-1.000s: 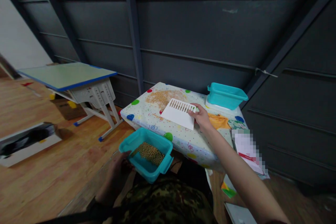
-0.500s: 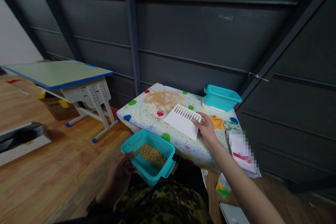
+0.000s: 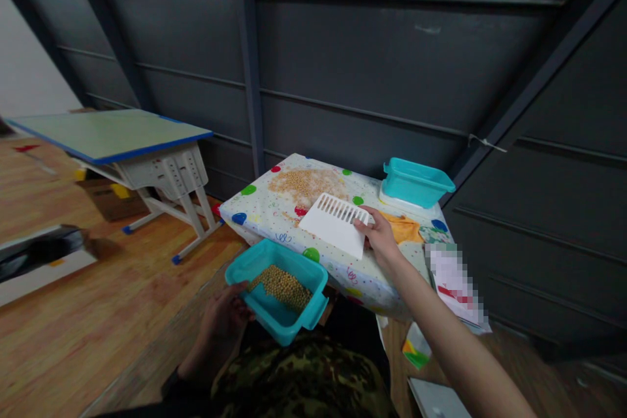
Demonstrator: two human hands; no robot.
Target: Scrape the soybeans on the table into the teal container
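Note:
My left hand (image 3: 228, 309) grips the near-left rim of a teal plastic tub (image 3: 247, 264), which is at the near edge of the table. Yellowish soybeans (image 3: 283, 287) cover part of the tub's floor. In my right hand (image 3: 379, 235) is a flat white slotted panel (image 3: 330, 232), pinched at its right side, with its row of slots toward the far side. It is low over the patterned tablecloth (image 3: 262, 212); whether it touches the cloth I cannot tell. Just beyond it, a spread of beans and pale powder (image 3: 306, 186) lies on the cloth.
At the table's back right, a second teal tub (image 3: 418, 184) stands on something white. An orange cloth (image 3: 404, 228) and papers (image 3: 453, 281) lie along the right side. A green-topped desk (image 3: 112, 134) stands left, with an open white box (image 3: 44, 268) on the floor. Dark wall panels (image 3: 353, 59) rise behind.
My right hand has shifted the white slotted panel slightly left. My left hand and the tub of soybeans have stayed nearly in place.

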